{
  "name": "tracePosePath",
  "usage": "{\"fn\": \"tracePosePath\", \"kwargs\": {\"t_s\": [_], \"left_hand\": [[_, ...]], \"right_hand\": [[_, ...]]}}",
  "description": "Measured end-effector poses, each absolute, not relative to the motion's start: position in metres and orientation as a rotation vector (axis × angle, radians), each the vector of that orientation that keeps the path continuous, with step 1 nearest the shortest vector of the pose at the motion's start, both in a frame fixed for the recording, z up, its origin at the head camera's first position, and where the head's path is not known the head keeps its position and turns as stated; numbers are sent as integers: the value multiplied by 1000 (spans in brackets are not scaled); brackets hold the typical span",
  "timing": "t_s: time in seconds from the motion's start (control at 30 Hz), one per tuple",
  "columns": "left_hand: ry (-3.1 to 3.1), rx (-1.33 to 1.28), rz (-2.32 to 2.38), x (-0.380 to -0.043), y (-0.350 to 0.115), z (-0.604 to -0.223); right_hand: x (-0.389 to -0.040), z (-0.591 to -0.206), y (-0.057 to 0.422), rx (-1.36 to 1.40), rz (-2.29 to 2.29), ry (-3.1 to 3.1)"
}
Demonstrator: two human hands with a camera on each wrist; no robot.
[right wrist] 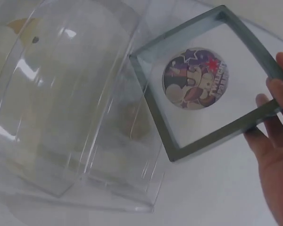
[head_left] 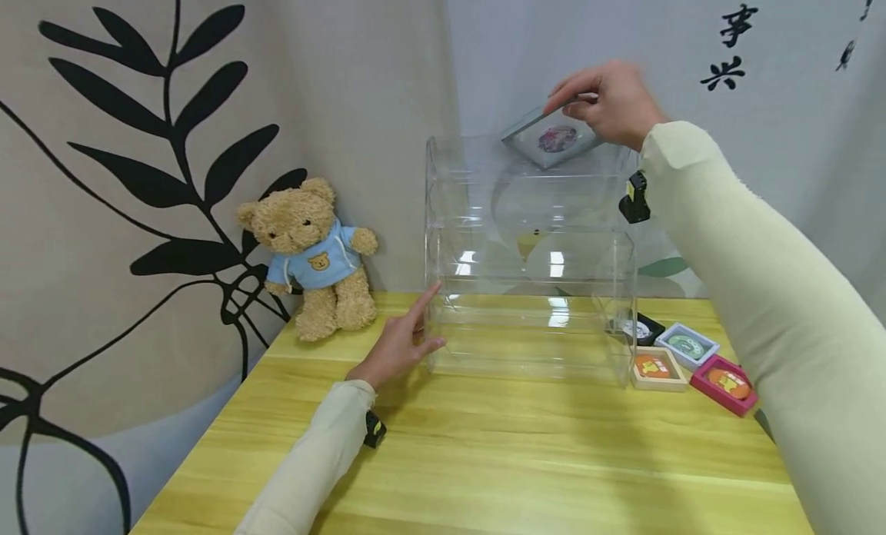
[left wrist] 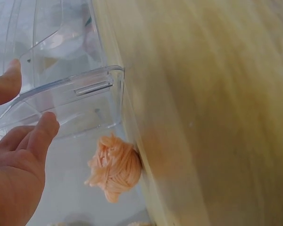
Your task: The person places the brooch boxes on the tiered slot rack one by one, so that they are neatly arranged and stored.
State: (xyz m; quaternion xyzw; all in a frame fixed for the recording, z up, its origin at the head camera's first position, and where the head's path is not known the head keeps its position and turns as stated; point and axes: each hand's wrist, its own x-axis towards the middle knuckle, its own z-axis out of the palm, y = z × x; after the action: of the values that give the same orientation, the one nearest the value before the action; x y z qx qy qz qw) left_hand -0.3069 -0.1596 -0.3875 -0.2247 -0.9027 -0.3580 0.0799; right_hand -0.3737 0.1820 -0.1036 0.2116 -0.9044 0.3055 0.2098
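A clear plastic display rack (head_left: pixel 533 312) with stepped tiers stands on the table. Above its top tier, my right hand (head_left: pixel 609 104) pinches a square grey-green display frame (head_left: pixel 557 137) by one corner, and the frame is tilted. In the right wrist view the frame (right wrist: pixel 161 120) has a clear window holding a round badge (right wrist: pixel 195 78) printed with a cartoon figure and lettering. My left hand (head_left: pixel 401 339) is at the rack's lower left side, index finger extended along it. In the left wrist view, the left hand (left wrist: pixel 19 165) has its thumb and fingers spread beside the rack's corner (left wrist: pixel 115 77).
Several small framed badges lie right of the rack: black (head_left: pixel 647 330), pale blue (head_left: pixel 687 345), cream (head_left: pixel 657 368) and magenta (head_left: pixel 724 384). A teddy bear (head_left: pixel 314 258) in a blue top leans at the back left. A peach ball of strands (left wrist: pixel 114 168) shows beyond the table edge.
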Motion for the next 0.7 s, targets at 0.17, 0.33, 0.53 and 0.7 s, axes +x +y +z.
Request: {"fn": "tracePosePath", "kwargs": {"t_s": [0.17, 0.33, 0.53, 0.7], "left_hand": [[-2687, -667, -1018, -305, -161, -388], [-2686, -657, -994, -304, -160, -389], [-2695, -668, -998, -306, -160, -390], [-2673, -699, -978, -306, -161, -389]], "right_hand": [[-379, -109, 173, 642, 1002, -2455], [-386, -121, 179, 575, 1409, -2339], [-390, -135, 187, 439, 1632, -2256], [-392, -138, 185, 339, 1663, -2224]]}}
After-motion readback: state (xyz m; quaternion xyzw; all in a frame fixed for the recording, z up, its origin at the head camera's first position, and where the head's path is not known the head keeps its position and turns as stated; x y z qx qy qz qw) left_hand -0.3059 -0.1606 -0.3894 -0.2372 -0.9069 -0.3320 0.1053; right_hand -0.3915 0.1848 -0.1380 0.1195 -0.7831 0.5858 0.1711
